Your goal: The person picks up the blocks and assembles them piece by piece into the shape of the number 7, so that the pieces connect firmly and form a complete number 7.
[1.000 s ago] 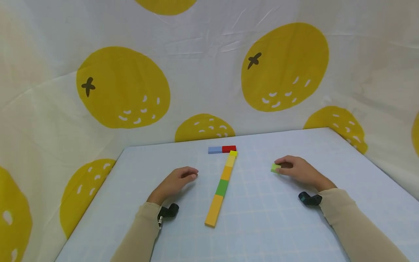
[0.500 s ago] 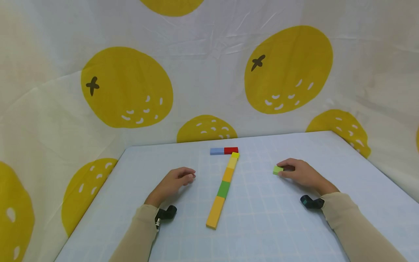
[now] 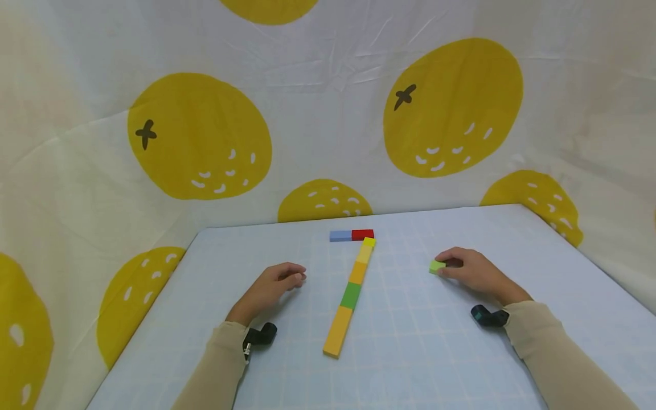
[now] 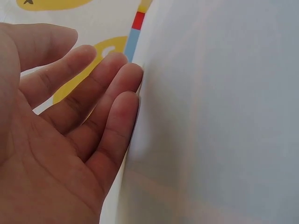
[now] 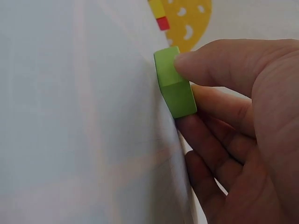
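Note:
My right hand (image 3: 474, 272) pinches a small light green block (image 5: 175, 84) between thumb and fingers, low at the tablecloth on the right side. Left of the middle, my left hand (image 3: 271, 285) rests at the cloth with loosely bent fingers and holds nothing. Between the hands runs a slanted line of blocks: a long orange-yellow block (image 3: 338, 333) nearest me, then a green block (image 3: 351, 295), an orange block (image 3: 357, 273), a pale yellow block (image 3: 364, 254) and a bright yellow block (image 3: 369, 242). At its far end, a blue block (image 3: 340, 236) and a red block (image 3: 363, 234) lie end to end.
A pale blue checked cloth (image 3: 410, 353) covers the table. White fabric (image 3: 328, 125) with large yellow fruit prints hangs behind and at the sides. A dark camera sits on each wrist.
My left hand has drawn slightly left, away from the line of blocks. The right hand keeps its pinch on the light green block with little movement. The head view has shifted a little.

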A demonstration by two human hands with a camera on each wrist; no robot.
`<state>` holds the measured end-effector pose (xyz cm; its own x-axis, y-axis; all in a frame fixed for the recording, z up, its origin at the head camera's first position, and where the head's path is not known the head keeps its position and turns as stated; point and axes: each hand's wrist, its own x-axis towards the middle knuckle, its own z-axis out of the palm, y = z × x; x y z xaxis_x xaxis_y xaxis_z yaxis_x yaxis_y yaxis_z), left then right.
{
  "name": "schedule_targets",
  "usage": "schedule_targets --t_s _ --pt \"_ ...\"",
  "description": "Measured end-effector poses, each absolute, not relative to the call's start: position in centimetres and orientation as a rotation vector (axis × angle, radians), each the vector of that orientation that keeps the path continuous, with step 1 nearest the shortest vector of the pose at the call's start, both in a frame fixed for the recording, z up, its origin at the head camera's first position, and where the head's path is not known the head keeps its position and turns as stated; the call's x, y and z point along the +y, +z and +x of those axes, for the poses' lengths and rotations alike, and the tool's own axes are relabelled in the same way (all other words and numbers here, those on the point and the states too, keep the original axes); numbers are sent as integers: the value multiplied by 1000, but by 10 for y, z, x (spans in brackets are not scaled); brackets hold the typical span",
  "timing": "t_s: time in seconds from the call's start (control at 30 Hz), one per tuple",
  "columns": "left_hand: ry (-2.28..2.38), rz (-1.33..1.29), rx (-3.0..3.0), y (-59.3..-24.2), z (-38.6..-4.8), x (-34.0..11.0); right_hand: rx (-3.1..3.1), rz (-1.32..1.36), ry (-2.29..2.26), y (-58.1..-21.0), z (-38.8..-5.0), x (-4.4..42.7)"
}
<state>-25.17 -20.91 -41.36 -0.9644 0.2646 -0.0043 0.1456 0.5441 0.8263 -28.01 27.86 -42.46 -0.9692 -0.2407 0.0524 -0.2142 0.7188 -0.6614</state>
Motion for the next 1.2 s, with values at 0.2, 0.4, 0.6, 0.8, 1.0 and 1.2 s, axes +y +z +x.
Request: schedule_targets --t_s 0.2,0.4,0.6,0.8,1.0,1.2 --pt "1414 338 2632 -416 -251 -209 2881 -406 -1091 -424 -281 281" --pt "1442 348 2615 -416 -250 -210 2883 -411 -1092 -421 -279 281" --pt "1452 327 2609 -414 -248 -211 2869 -405 -1108 -420 -278 279" --pt "1457 319 2600 -414 -246 -213 2877 -415 -1103 -420 -275 277" --pt "1449 306 2610 -413 -243 -214 2891 -409 -1096 -421 -276 277" --pt "1425 280 2630 -412 -241 -215 2872 -367 -1127 -424 -278 276"
